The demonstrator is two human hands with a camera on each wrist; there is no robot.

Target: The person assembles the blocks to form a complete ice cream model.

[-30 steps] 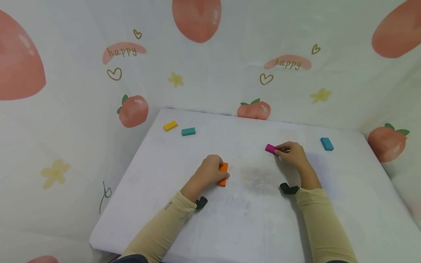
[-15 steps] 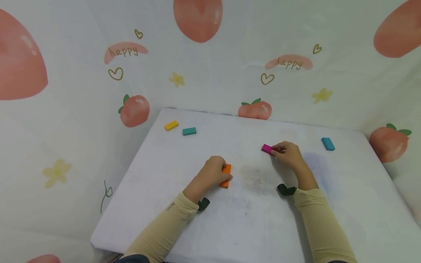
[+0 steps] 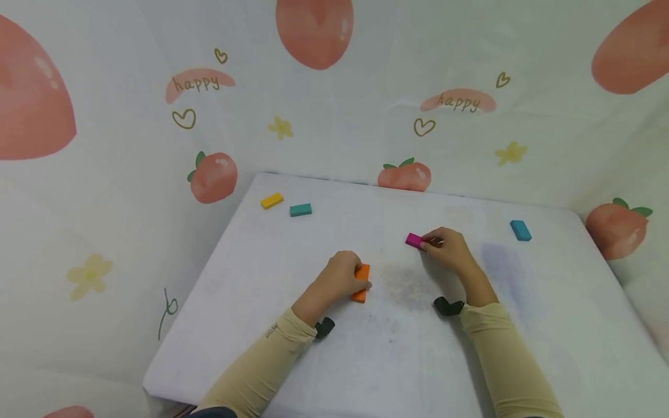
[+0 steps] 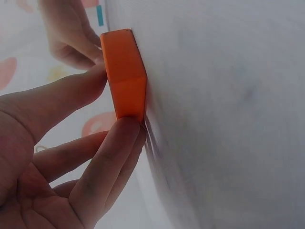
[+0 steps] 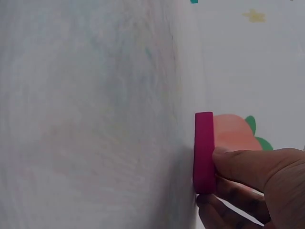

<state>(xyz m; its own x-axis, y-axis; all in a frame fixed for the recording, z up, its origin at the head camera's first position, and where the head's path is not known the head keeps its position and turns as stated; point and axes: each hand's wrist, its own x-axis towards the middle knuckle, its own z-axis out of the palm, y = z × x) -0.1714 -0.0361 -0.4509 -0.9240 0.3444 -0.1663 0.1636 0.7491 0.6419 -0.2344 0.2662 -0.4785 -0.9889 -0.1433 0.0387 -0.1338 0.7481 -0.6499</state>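
Near the middle of the table, my left hand (image 3: 341,275) pinches an orange block (image 3: 362,283) between thumb and fingers. In the left wrist view that orange block (image 4: 126,71) lies against the white surface, thumb on one side and fingertips at its near end. Farther back and to the right, my right hand (image 3: 445,248) pinches a magenta block (image 3: 414,241) by its right end. The right wrist view shows the magenta block (image 5: 204,152) along the tabletop, with the thumb on its upper face and the fingers curled at its end.
A yellow block (image 3: 272,201) and a green block (image 3: 300,210) lie at the table's back left. One blue block (image 3: 520,230) lies at the back right. The white table (image 3: 397,366) has faint smudges and meets a peach-printed backdrop (image 3: 334,116) behind.
My right hand has moved left with the magenta block, towards the orange one. My left hand has shifted slightly right and nearer with the orange block.
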